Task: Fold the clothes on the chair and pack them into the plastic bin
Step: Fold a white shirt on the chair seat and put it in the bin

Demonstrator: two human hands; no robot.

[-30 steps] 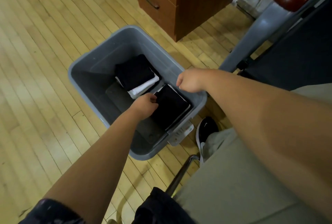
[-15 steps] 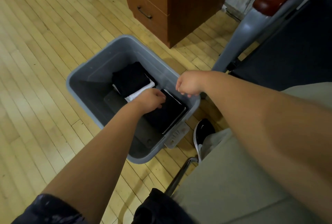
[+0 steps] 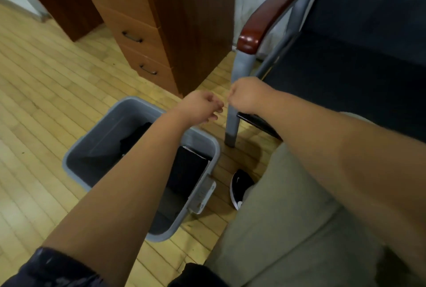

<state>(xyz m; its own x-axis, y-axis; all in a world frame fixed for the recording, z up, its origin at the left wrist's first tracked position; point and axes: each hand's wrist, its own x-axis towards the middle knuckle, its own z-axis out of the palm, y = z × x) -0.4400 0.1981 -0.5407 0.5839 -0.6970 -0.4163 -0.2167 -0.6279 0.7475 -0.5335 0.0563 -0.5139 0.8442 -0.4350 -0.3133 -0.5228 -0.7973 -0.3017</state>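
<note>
Head view: both hands lifted clear of the grey plastic bin (image 3: 96,148), empty, near the centre of the frame

From where I stand, the left hand (image 3: 200,108) hangs with fingers loosely curled, pinching nothing; the right hand (image 3: 247,95) is balled into a loose fist, holding nothing I can see. Folded dark clothes (image 3: 189,169) lie inside the bin at lower centre, partly hidden by the left forearm. The chair (image 3: 251,40) fills the upper right, its dark seat showing no clear garment, though it is too dim to be sure. Such fabric should be light, soft and floppy; I would take it by two corners or slide flat palms under a folded stack
</note>
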